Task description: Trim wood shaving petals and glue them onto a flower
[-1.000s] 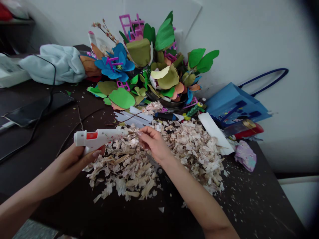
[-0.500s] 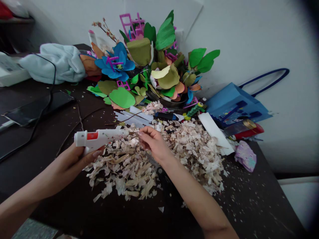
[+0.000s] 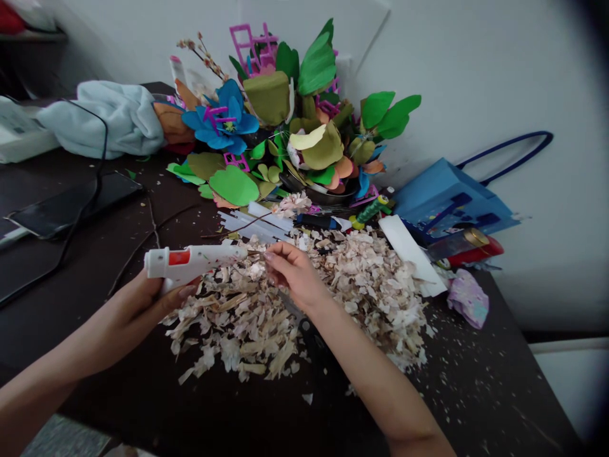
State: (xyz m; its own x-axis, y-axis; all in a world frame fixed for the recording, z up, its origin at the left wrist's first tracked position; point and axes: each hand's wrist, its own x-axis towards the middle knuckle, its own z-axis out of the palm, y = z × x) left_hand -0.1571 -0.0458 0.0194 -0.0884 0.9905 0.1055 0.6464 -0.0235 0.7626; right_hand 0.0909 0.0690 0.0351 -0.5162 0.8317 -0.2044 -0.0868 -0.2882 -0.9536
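Over our dark table (image 3: 495,397) and a heap of pale wood shavings (image 3: 366,304), our left hand (image 3: 126,317) wraps around a white glue gun (image 3: 190,261), while our right hand (image 3: 295,274) pinches a thin twig (image 3: 255,252) at its nozzle.

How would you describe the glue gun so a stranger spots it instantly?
On the dark tabletop, look at the heap of pale curled shavings. Over its left edge, the left hand grips a white hot glue gun with a red patch, its nozzle pointing at the right hand.
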